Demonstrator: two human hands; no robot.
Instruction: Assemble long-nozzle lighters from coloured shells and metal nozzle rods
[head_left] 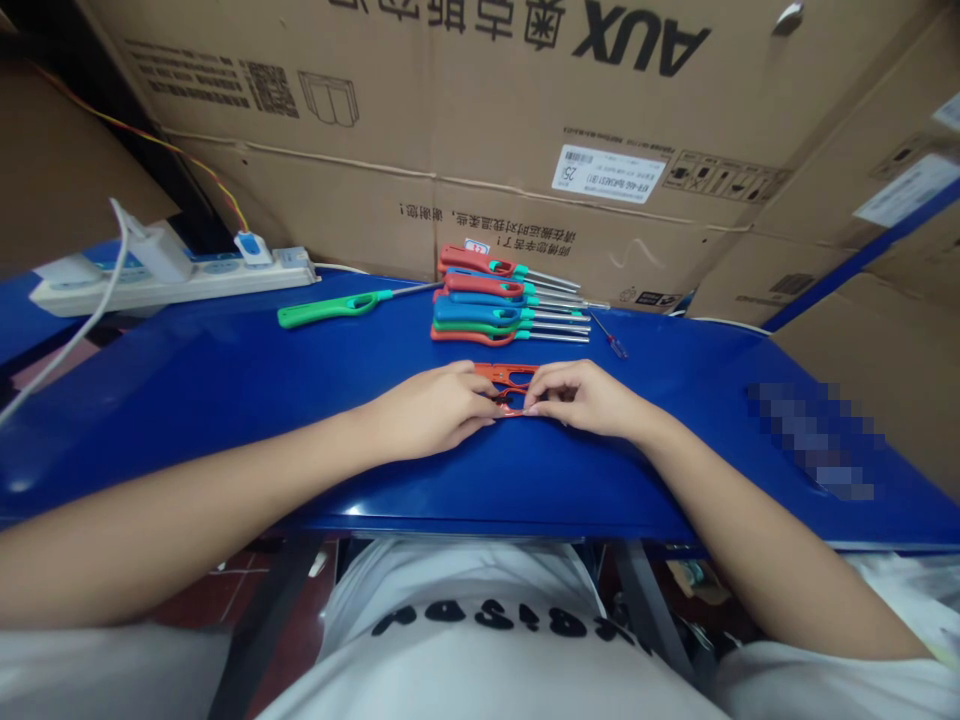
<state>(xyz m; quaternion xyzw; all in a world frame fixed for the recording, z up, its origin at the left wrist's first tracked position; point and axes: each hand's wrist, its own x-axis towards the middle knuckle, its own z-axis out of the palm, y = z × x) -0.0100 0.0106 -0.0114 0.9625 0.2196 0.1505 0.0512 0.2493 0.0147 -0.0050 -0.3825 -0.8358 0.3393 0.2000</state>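
Two orange-red casing halves of a stick lighter are between my hands at the middle of the blue table. The farther half (506,373) lies with its hollow inside facing up. My left hand (439,405) grips the left part of the nearer half (514,411), where small dark parts show. At that half's right end, my right hand (581,395) pinches it between thumb and fingers. My fingers cover much of both halves. Just beyond my hands is a pile of stick lighters (480,308) in red, blue and green, their metal tubes pointing right.
A green stick lighter (326,312) lies left of the pile. Right of it rests a small screwdriver (616,346). A white power strip (217,277) with plugs and cables sits at the far left. Cardboard boxes (337,200) wall off the back. A blurred-out item (817,440) lies at right.
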